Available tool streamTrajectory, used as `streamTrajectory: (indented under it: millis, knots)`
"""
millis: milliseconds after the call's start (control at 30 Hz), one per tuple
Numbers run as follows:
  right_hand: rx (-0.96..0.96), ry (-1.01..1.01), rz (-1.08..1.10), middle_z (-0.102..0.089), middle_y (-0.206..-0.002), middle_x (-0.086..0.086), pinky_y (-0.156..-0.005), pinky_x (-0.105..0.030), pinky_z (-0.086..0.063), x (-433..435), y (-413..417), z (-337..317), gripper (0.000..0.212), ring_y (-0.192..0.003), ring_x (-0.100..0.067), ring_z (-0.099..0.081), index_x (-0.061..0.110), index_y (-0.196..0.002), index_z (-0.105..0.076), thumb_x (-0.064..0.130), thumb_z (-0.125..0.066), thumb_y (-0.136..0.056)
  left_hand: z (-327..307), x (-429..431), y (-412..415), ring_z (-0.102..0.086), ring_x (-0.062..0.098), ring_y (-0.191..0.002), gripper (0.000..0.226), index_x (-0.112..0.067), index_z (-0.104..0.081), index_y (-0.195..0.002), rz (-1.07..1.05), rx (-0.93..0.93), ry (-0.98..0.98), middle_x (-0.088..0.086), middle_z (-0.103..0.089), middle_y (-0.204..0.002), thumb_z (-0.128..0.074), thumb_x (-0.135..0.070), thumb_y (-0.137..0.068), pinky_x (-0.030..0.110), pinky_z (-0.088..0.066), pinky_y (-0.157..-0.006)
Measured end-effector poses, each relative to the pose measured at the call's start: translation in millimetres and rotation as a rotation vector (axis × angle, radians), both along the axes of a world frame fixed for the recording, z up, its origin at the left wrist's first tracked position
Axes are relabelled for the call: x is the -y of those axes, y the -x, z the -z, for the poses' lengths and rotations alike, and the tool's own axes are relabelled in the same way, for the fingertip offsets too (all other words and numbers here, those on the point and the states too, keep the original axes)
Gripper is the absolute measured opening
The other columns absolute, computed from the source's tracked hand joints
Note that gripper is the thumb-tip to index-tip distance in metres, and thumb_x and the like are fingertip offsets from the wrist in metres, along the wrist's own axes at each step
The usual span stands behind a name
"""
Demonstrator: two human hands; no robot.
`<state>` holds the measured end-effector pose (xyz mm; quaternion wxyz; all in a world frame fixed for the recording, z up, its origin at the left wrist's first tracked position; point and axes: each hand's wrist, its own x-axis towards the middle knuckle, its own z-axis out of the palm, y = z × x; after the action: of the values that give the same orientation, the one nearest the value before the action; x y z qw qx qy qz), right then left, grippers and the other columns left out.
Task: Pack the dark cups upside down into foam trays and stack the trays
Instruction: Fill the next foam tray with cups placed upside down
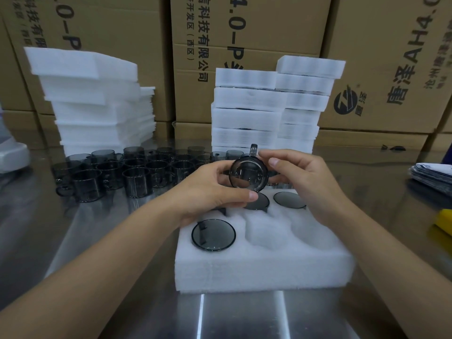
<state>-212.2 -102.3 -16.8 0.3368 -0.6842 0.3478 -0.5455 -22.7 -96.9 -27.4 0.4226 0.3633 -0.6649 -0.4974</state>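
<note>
The left hand (215,189) and right hand (303,184) together gripped a dark cup (248,173) just above the foam tray (264,265), whose near-right pockets lay open. The left hand hid its far-left pocket. The desk (244,316) showed past its near edge.

A foam tray (264,270) lay on the table (97,228) nearest the person. A front cup (213,234) sat in its front-left pocket, and two back cups (289,199) sat in the far row. Above that row, the left hand (208,189) and right hand (305,182) gripped a held cup (248,172) between them. Loose cups (110,172) clustered behind and to the left, with an empty foam stack (93,99) behind them. Two packed tray stacks (247,113) stood side by side behind the tray. Cardboard boxes (244,33) stood behind everything, and a sheet pile (433,174) lay far right.
</note>
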Motion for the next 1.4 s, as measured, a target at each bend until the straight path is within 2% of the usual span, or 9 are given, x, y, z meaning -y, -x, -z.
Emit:
streamTrajectory:
  millis: [200, 467, 667, 833, 967, 1067, 1167, 1267, 1400]
  knots:
    - [-0.025, -0.003, -0.006, -0.075, -0.094, 0.007, -0.079, -0.021, -0.052, 0.4, 1.0, 0.5, 0.025, -0.09, -0.007, -0.066, 0.026, -0.091, -0.074, 0.009, -0.056, -0.093, -1.7, -1.9, 1.8, -0.071, 0.017, -0.09, 0.059, -0.022, -0.062, -0.112, 0.02, -0.011, -0.002, 0.006, -0.074, -0.098, -0.083, -0.024, -0.057, 0.02, -0.054, -0.07]
    - [-0.024, -0.016, -0.018, -0.076, -0.088, 0.008, -0.075, -0.013, -0.049, -2.5, 0.4, -1.1, 0.02, -0.086, -0.002, -0.067, 0.022, -0.09, -0.074, 0.011, -0.057, -0.093, -3.2, -4.8, 0.1, -0.072, 0.014, -0.086, 0.051, -0.029, -0.066, -0.105, 0.031, 0.0, 0.007, 0.005, -0.075, -0.093, -0.083, -0.029, -0.057, 0.016, -0.053, -0.065]
    - [-0.039, -0.043, -0.014, -0.076, -0.095, 0.001, -0.091, -0.029, -0.051, -2.4, 1.4, -1.9, 0.023, -0.094, -0.014, -0.067, 0.022, -0.093, -0.074, 0.009, -0.055, -0.094, -3.7, -3.5, -2.6, -0.07, 0.018, -0.097, 0.057, -0.024, -0.055, -0.125, 0.049, 0.032, -0.013, 0.006, -0.074, -0.103, -0.078, -0.008, -0.075, 0.021, -0.054, -0.077]
    - [-0.018, -0.042, -0.024, -0.075, -0.09, 0.005, -0.085, -0.021, -0.052, -2.2, -0.1, -2.6, 0.026, -0.089, -0.008, -0.068, 0.021, -0.092, -0.072, 0.006, -0.051, -0.095, -4.0, -3.4, -2.0, -0.069, 0.019, -0.1, 0.061, -0.02, -0.049, -0.131, 0.067, 0.012, -0.031, 0.009, -0.074, -0.103, -0.074, -0.002, -0.078, 0.022, -0.055, -0.077]
    - [0.03, -0.019, 0.009, -0.072, -0.082, 0.009, -0.08, -0.025, -0.052, -1.9, 0.0, -2.2, 0.023, -0.08, -0.007, -0.066, 0.018, -0.089, -0.067, 0.005, -0.05, -0.097, -2.8, -2.0, 0.0, -0.071, 0.022, -0.096, 0.049, -0.023, -0.051, -0.123, 0.063, -0.027, -0.048, 0.012, -0.074, -0.1, -0.07, -0.004, -0.082, 0.022, -0.056, -0.075]
    - [0.011, 0.015, 0.0, -0.072, -0.084, 0.009, -0.082, -0.026, -0.052, -2.5, 0.6, -1.2, 0.009, -0.082, -0.007, -0.065, 0.019, -0.091, -0.067, 0.024, -0.06, -0.092, -1.6, -1.4, 1.2, -0.072, 0.021, -0.092, 0.035, -0.031, -0.053, -0.107, 0.053, -0.041, -0.04, 0.009, -0.075, -0.096, -0.067, -0.007, -0.086, 0.02, -0.056, -0.071]
    - [-0.05, 0.052, -0.046, -0.073, -0.093, 0.012, -0.078, -0.016, -0.049, -2.9, 1.4, -0.3, 0.027, -0.089, -0.001, -0.067, 0.028, -0.1, -0.067, 0.04, -0.075, -0.077, -0.5, -1.8, 1.7, -0.072, 0.02, -0.09, 0.028, -0.035, -0.056, -0.101, 0.059, -0.047, -0.016, 0.005, -0.075, -0.094, -0.066, -0.013, -0.088, 0.02, -0.056, -0.068]
    - [-0.188, 0.069, -0.047, -0.07, -0.108, 0.015, -0.093, -0.026, -0.049, -0.9, 3.2, 2.8, 0.054, -0.106, -0.003, -0.064, 0.044, -0.11, -0.06, 0.049, -0.078, -0.06, -1.7, -4.2, 1.6, -0.073, 0.022, -0.089, 0.021, -0.039, -0.06, -0.094, 0.061, -0.051, -0.004, 0.005, -0.075, -0.095, -0.066, -0.019, -0.088, 0.019, -0.055, -0.066]
    - [-0.189, 0.032, -0.082, -0.071, -0.108, 0.01, -0.09, -0.029, -0.051, -0.6, 9.4, -2.7, 0.06, -0.103, -0.007, -0.066, 0.037, -0.11, -0.064, 0.048, -0.08, -0.054, -4.4, -7.1, 1.5, -0.073, 0.021, -0.087, 0.011, -0.039, -0.075, -0.086, 0.058, -0.026, 0.018, 0.005, -0.076, -0.093, -0.068, -0.034, -0.08, 0.019, -0.055, -0.066]
